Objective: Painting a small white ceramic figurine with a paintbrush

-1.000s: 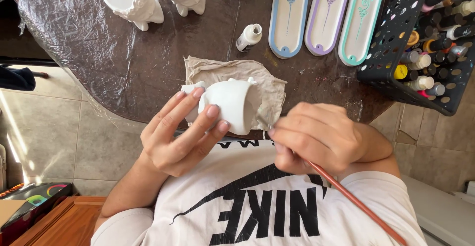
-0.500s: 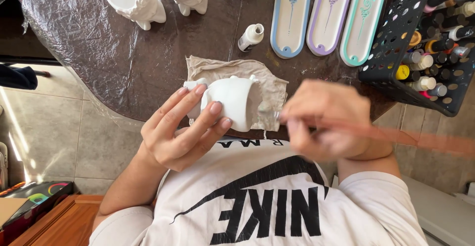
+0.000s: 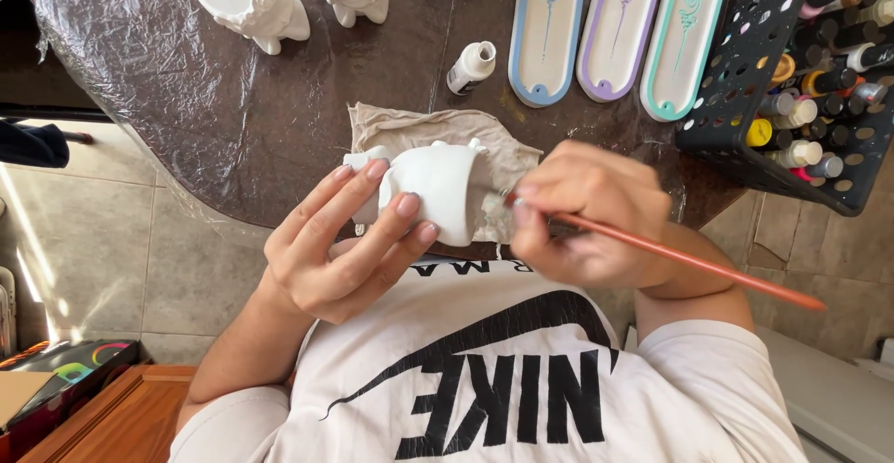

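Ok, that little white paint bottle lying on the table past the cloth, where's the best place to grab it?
Grip the small white bottle across its round body, not the narrower cap end. It lies tilted on the plastic-covered table, so coming from above with fingers on its two long sides looks easiest. The blue tray sits close on one side.

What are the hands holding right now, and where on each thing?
The left hand grips the white ceramic pot around its body; the right hand pinches the orange paintbrush near its bristle end.
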